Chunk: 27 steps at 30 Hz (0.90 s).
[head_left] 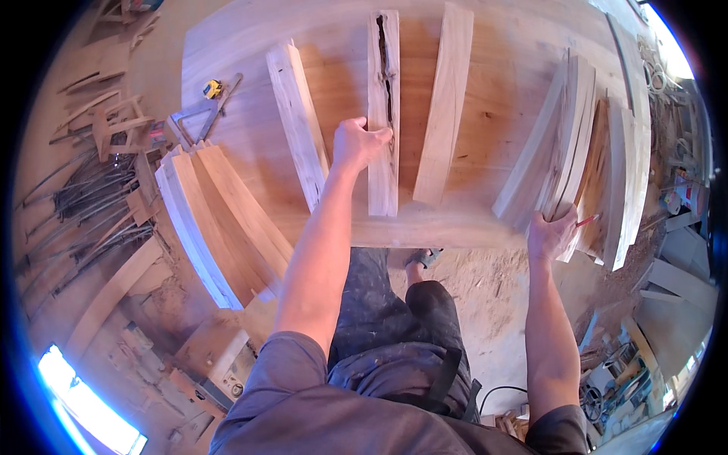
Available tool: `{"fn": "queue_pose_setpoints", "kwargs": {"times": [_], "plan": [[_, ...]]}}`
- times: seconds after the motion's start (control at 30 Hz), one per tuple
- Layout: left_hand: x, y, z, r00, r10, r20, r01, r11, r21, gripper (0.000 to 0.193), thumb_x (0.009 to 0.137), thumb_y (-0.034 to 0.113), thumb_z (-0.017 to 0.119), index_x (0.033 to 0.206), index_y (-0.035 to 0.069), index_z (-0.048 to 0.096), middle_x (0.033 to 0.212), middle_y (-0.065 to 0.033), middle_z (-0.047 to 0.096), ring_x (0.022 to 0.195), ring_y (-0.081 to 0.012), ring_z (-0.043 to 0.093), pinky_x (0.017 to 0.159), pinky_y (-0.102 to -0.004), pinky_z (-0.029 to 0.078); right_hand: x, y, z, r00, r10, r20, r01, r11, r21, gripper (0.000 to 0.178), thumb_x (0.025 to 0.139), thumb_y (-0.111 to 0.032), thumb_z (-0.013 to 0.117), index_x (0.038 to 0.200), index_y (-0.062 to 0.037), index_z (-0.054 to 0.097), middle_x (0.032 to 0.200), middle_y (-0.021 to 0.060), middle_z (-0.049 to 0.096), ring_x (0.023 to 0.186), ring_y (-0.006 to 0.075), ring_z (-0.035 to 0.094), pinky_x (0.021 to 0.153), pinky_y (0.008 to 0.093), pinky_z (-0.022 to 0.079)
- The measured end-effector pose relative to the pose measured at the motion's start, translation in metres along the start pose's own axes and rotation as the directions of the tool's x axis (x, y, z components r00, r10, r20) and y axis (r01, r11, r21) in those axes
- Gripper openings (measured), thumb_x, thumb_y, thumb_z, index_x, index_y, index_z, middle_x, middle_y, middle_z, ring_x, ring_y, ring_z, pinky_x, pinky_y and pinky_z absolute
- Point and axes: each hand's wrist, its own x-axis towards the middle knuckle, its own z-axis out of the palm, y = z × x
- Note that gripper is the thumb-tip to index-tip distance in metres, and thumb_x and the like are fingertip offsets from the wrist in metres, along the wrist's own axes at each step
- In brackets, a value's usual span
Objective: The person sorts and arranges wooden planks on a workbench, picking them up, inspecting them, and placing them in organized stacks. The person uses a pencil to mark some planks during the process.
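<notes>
In the middle of the wooden workbench (303, 227), a pale wooden board (383, 178) with a long dark crack lies lengthwise away from me. My left hand (361, 144) grips its left side, the thumb reaching across the top face. One plain board (297, 125) lies to the left of it and another (444, 106) to the right. My right hand (552, 232) is closed on the near end of an upright board (570, 136) in the right-hand group. A red pencil (588, 221) sticks out from that hand; how it is held is hidden.
More boards (220, 220) lean together at the bench's left corner. Behind them are a yellow tape measure (213, 89) and a square-like tool (199, 114). Wood scraps and thin rods (91, 197) litter the floor at left. Offcuts (667, 280) pile up at right.
</notes>
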Motion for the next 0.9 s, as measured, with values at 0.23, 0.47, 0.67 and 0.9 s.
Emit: {"fn": "queue_pose_setpoints", "kwargs": {"times": [0.23, 0.47, 0.67, 0.9], "plan": [[0.006, 0.001, 0.002, 0.998, -0.036, -0.047, 0.036, 0.999, 0.002, 0.037, 0.072, 0.029, 0.079, 0.082, -0.006, 0.072, 0.07, -0.0176, 0.068, 0.065, -0.0248, 0.065, 0.067, -0.0401, 0.053, -0.003, -0.007, -0.005, 1.0, -0.005, -0.014, 0.005, 1.0, -0.004, 0.083, 0.077, -0.026, 0.072, 0.149, 0.0003, 0.04, 0.135, 0.0258, 0.057, 0.132, 0.0444, 0.049, 0.114, 0.0523, 0.038], [0.006, 0.006, 0.004, 0.999, -0.018, -0.033, 0.02, 0.997, 0.077, 0.041, 0.072, 0.03, 0.078, 0.065, -0.005, 0.058, 0.068, -0.0222, 0.064, 0.063, -0.0293, 0.063, 0.067, -0.0439, 0.052, -0.001, -0.001, -0.001, 1.0, -0.003, -0.02, 0.002, 1.0, -0.006, 0.083, 0.076, -0.026, 0.072, 0.148, -0.0005, 0.041, 0.135, 0.0259, 0.057, 0.132, 0.0448, 0.049, 0.114, 0.0526, 0.038], [0.012, 0.004, 0.009, 0.997, 0.013, -0.081, 0.0, 0.989, 0.147, 0.038, 0.073, 0.032, 0.078, 0.077, -0.005, 0.069, 0.079, -0.025, 0.072, 0.075, -0.0324, 0.071, 0.075, -0.0442, 0.056, 0.003, -0.001, 0.001, 1.0, -0.001, 0.004, 0.001, 1.0, 0.004, 0.083, 0.076, -0.025, 0.073, 0.147, 0.0006, 0.04, 0.137, 0.0238, 0.057, 0.133, 0.0446, 0.048, 0.115, 0.052, 0.038], [0.002, 0.019, 0.009, 0.995, -0.071, -0.066, 0.085, 0.967, 0.239, 0.039, 0.074, 0.033, 0.076, 0.085, -0.004, 0.071, 0.094, -0.0253, 0.075, 0.094, -0.0388, 0.074, 0.087, -0.046, 0.059, -0.002, -0.008, -0.006, 0.999, 0.021, 0.024, -0.022, 1.0, 0.021, 0.081, 0.076, -0.023, 0.073, 0.146, 0.0008, 0.04, 0.138, 0.0239, 0.056, 0.133, 0.045, 0.047, 0.116, 0.0519, 0.038]]}}
